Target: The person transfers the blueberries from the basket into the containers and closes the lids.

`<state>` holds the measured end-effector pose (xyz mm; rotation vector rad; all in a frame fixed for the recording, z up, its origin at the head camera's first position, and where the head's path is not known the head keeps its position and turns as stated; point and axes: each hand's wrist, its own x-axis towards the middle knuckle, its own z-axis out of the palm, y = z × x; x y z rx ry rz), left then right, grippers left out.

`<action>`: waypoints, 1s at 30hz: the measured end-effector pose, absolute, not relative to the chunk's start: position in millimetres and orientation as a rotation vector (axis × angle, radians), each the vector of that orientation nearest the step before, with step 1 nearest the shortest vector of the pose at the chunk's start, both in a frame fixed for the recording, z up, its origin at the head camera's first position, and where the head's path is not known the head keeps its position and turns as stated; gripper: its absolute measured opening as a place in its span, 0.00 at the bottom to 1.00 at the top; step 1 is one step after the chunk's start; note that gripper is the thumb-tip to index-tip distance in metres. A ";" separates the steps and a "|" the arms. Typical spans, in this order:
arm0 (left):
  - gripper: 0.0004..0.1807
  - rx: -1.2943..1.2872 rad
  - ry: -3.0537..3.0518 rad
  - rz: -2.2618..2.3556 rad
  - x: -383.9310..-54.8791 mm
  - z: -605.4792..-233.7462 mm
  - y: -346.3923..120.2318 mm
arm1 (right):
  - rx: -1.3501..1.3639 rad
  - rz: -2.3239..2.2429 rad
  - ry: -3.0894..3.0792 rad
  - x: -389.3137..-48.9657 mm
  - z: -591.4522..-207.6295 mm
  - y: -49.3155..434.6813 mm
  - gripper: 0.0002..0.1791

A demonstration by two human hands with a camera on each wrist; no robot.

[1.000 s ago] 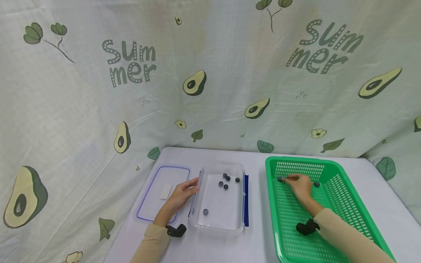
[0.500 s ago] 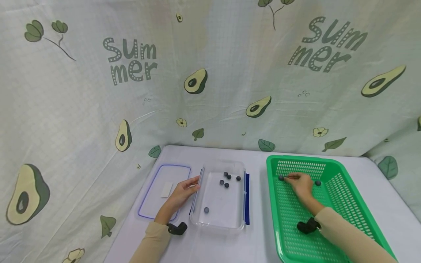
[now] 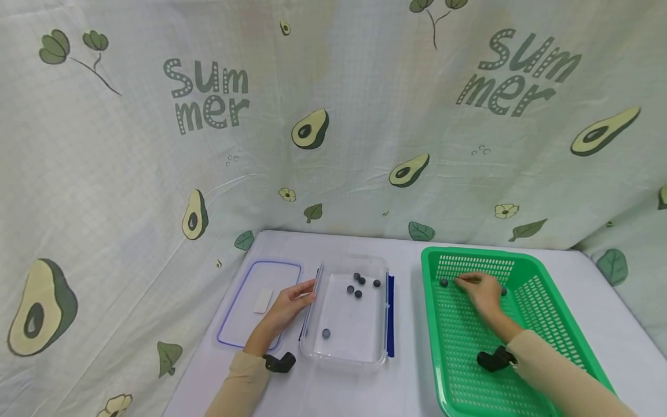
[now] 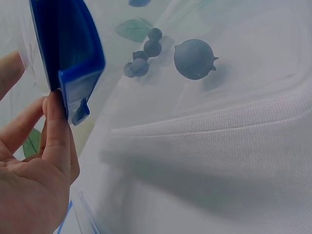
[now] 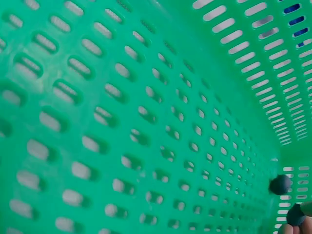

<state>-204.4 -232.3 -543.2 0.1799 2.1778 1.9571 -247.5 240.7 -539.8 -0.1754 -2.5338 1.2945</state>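
A clear plastic box (image 3: pixel 344 341) stands mid-table with several blueberries (image 3: pixel 350 289) in it. My left hand (image 3: pixel 285 310) rests against its left wall, fingers fairly straight. In the left wrist view, fingertips of that hand touch the box's blue latch flap (image 4: pixel 80 73). Inside the green basket (image 3: pixel 440 359), my right hand (image 3: pixel 482 295) is near the far left corner. A dark blueberry (image 5: pixel 296 214) is pinched between its fingertips in the right wrist view. Another blueberry (image 3: pixel 444 282) lies just left of those fingertips, and one more blueberry (image 3: pixel 503 291) is partly hidden behind the hand.
Left of the box lies a clear lid (image 3: pixel 234 324) with a blue-violet edge and a small white rectangle (image 3: pixel 263 301) on it. Another blue latch flap (image 3: pixel 391 315) sticks out on the box's right side. A printed curtain (image 3: pixel 354 202) hangs behind the table.
My right hand has shifted slightly right, away from the blueberry in the basket's far left corner, now partly covering the one on the right. My left hand stays at the box wall.
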 end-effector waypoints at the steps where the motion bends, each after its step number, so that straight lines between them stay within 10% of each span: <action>1: 0.31 0.178 2.179 1.954 -204.4 -543.4 -232.6 | -0.169 1.288 -2.534 -247.2 -538.6 241.3 0.12; 30: 0.31 0.207 2.155 1.972 -205.3 -542.7 -233.0 | 0.052 1.562 -2.455 -240.0 -454.2 216.9 0.21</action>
